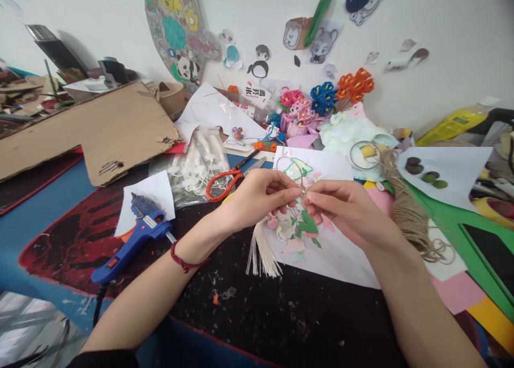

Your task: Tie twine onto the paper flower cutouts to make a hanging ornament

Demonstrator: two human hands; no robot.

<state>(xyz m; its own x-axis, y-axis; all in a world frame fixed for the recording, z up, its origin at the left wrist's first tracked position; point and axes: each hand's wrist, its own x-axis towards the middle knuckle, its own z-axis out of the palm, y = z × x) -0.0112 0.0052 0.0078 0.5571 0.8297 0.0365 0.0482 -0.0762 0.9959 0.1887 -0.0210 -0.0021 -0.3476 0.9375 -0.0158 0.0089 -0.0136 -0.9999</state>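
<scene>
My left hand (277, 191) and my right hand (341, 202) meet above a white sheet (345, 261), both closed with thumb and forefinger pinched together. Between their fingertips is a thin brown cord loop (302, 170), which arches up behind the left fingers. The exact spot they pinch is small and partly covered. A cream tassel (263, 250) hangs below my left hand; its upper end is hidden. On the sheet under the fingers lie green, pink and white paper scraps (307, 223).
A blue glue gun (132, 245) rests at left, near orange-handled scissors (225, 186) and a bag of tassels (196, 170). Twine (405, 212), a tape roll (365, 155) and a phone (490, 255) lie at right. Cardboard (96, 127) and yarn flowers (301, 108) stand behind.
</scene>
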